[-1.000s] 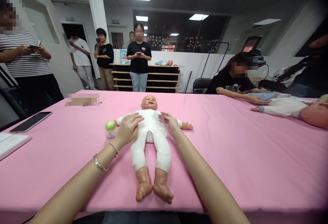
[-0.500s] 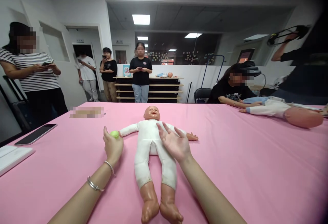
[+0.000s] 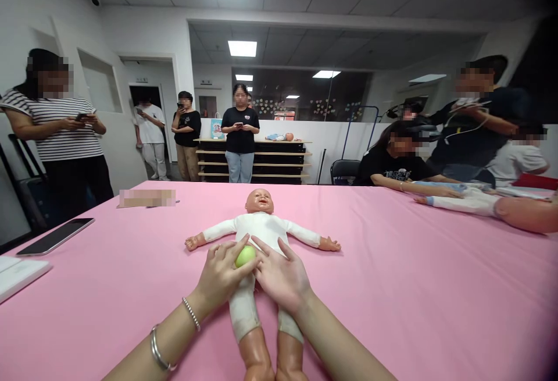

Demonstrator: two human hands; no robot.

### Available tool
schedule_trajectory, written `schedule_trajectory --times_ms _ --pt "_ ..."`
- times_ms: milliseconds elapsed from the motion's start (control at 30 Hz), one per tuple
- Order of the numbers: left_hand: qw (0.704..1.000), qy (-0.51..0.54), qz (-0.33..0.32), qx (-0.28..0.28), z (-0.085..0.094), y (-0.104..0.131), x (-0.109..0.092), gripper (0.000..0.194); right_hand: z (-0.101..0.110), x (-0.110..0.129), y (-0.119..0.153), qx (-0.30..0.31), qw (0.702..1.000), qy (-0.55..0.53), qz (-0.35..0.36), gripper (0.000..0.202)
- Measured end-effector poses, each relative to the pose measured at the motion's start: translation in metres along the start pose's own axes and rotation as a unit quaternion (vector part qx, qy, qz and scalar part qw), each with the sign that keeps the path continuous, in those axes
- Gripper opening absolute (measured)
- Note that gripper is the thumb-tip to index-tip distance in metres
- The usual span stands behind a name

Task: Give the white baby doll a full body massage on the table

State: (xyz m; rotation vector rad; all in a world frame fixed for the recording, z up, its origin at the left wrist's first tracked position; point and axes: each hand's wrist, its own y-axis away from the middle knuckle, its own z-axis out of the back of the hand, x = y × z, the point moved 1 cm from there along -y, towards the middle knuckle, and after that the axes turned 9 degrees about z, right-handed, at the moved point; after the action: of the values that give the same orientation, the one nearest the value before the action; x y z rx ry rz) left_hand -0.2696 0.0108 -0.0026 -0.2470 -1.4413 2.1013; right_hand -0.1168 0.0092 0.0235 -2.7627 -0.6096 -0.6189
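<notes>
A baby doll (image 3: 261, 227) in a white suit lies on its back on the pink-covered table, head away from me and arms spread. Over its lower belly, my left hand (image 3: 227, 267) grips a small light-green ball (image 3: 244, 257) between thumb and fingers. Right beside it is my right hand (image 3: 283, 273), palm partly upward with fingers spread, its fingertips close to the ball. Nothing lies in the right palm. Both hands hide the doll's hips and upper legs; whether they touch the suit I cannot tell.
At the left lie a dark phone or tablet (image 3: 56, 237) and a white box (image 3: 21, 276). A blurred flat brown item (image 3: 146, 198) sits near the far edge. On the right, a seated person (image 3: 394, 163) handles another doll (image 3: 471, 205). Several people stand around the room.
My left hand has brought the green ball from beside the doll's hand to over its belly. My right hand has shifted slightly left and down, and the hands now meet. The view has tilted up.
</notes>
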Motion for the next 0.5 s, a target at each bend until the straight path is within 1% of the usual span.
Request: schedule_trajectory --times_ms 133,200,233,300,400,433,500 --pt "0.999 -0.006 0.018 0.028 -0.004 0.006 0.004 0.029 0.009 0.003 -0.003 0.007 0.999 0.036 -0.002 0.052" --pt "0.997 -0.001 0.051 0.050 -0.008 0.009 0.007 0.032 0.010 0.004 -0.003 0.018 0.999 0.047 -0.005 0.051" --pt "0.995 0.009 0.085 0.058 -0.010 0.010 0.009 0.034 0.010 0.005 -0.003 0.026 0.998 0.052 -0.006 0.050" --pt "0.979 0.040 0.191 0.064 -0.014 0.013 0.015 0.035 0.008 0.006 -0.001 0.045 0.997 0.065 -0.006 0.048" --pt "0.926 0.075 0.365 0.055 -0.020 0.017 0.031 0.038 0.006 0.006 0.000 0.062 0.994 0.085 -0.004 0.044" --pt "0.907 0.076 0.411 0.050 -0.022 0.018 0.036 0.040 0.007 0.007 0.000 0.057 0.995 0.087 0.000 0.042" --pt "0.875 0.067 0.477 0.048 -0.025 0.022 0.046 0.041 0.011 0.008 -0.001 0.033 0.996 0.084 0.013 0.039"
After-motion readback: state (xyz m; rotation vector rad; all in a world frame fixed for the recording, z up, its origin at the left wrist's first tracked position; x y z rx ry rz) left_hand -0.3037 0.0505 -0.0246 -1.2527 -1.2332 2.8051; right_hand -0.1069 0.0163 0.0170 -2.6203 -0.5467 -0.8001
